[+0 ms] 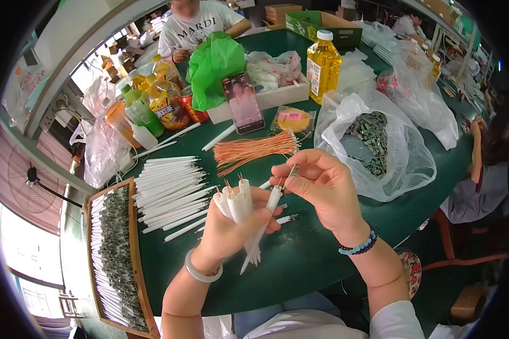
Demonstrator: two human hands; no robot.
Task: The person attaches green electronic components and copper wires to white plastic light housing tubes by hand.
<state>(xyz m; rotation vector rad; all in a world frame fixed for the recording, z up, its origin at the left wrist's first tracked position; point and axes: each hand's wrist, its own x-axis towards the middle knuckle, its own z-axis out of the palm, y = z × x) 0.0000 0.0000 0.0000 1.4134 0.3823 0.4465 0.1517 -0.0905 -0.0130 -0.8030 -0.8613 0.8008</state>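
Observation:
My left hand (223, 233) is closed around several white tapered plastic tubes (241, 208), their open ends up and thin red wires sticking out. One white tube (274, 200) leans apart from the bunch, held at my left fingertips. Just above its wired end, my right hand (336, 198) pinches a small circuit board (293, 170) between thumb and forefinger. Whether the wires join the board is too small to tell. Beyond my hands lies a bundle of orange-red wires (254, 151). A pile of white tubes (169, 189) rests to the left.
At the far left stands a wooden-framed tray (137, 243) of tubes fitted with boards. A clear bag (404, 164) of circuit boards lies right, near a bottle of yellow liquid (324, 68). A phone (244, 104) leans on a white box (291, 96). Other people sit around the green table (300, 265).

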